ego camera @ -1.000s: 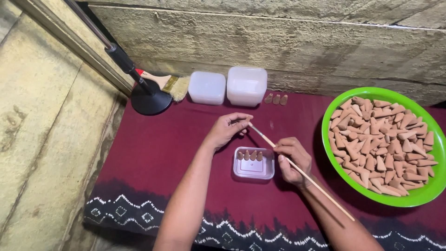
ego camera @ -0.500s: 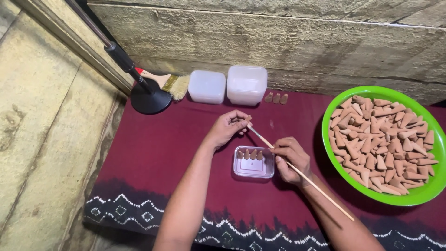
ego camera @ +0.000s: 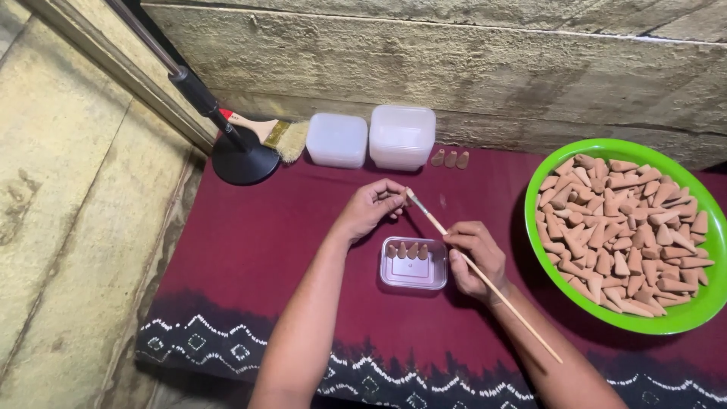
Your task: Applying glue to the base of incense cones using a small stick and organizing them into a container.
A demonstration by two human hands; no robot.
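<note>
Maroon cloth covers the counter, and over the small tray (ego camera: 413, 263) a thin stick (ego camera: 485, 276) slants up-left, right hand (ego camera: 475, 256) clamped mid-shaft, left hand (ego camera: 372, 207) pinching its tip.

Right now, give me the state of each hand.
Left hand: fingers pinched shut on the tip of the thin wooden stick.
Right hand: closed around the same stick, beside the small clear tray.

Left hand (ego camera: 371, 208) pinched, fingers curled; right hand (ego camera: 475, 257) closed, knuckles up
</note>
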